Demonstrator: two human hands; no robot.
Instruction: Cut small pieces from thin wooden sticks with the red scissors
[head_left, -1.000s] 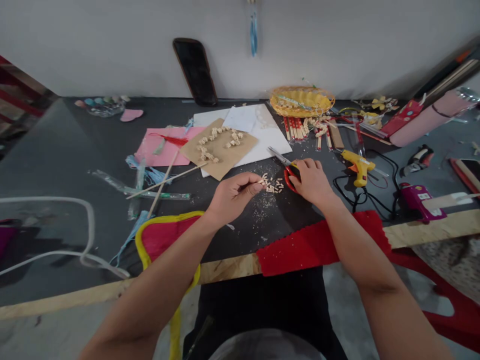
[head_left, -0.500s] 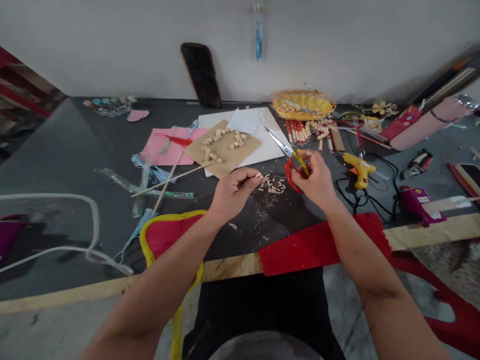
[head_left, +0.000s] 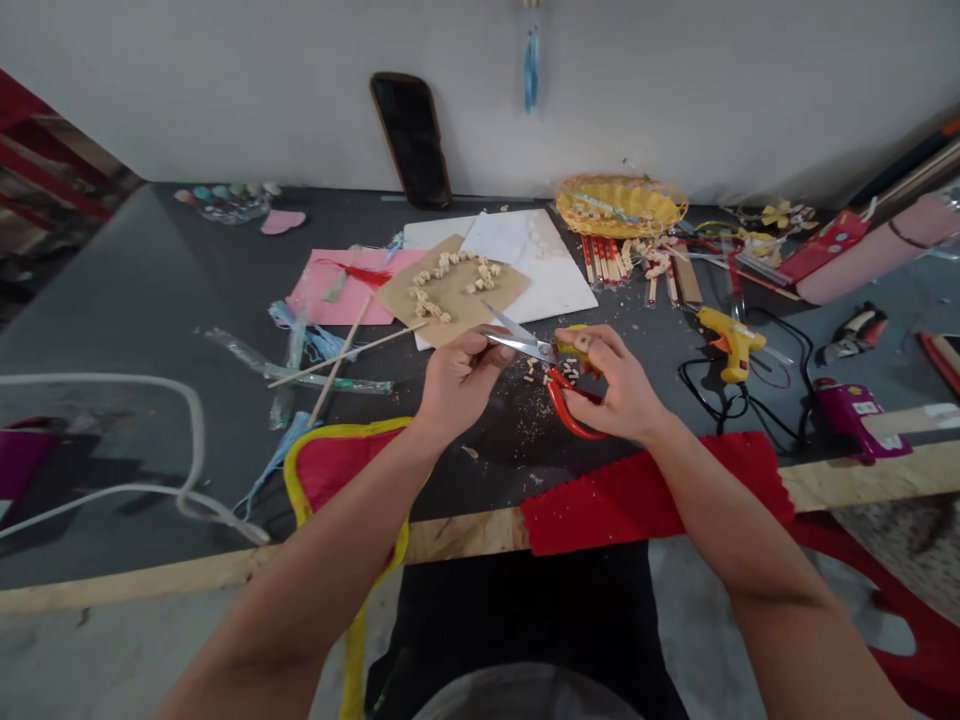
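Note:
My right hand (head_left: 619,385) grips scissors (head_left: 544,350) with one red and one yellow handle; the blades are spread apart and point left. Their tips reach the fingertips of my left hand (head_left: 461,385), which is closed in a pinch. The small pale stick piece seen there earlier is now mostly hidden by fingers and blade. Short cut bits (head_left: 568,368) and pale crumbs lie on the dark table under the scissors. Just beyond my left hand is a brown cardboard square (head_left: 457,290) carrying clusters of small pale pieces (head_left: 431,305).
A yellow basket (head_left: 622,205) stands at the back, with red-tipped sticks (head_left: 602,260) before it. To the right are a yellow glue gun (head_left: 731,343) and its black cord. A phone (head_left: 411,140) leans on the wall. Red felt (head_left: 652,500) lies along the front edge.
My right hand has turned the scissors and brought them left, so their spread blades now meet my left fingertips. My left hand stays pinched in nearly the same place. The view has shifted slightly.

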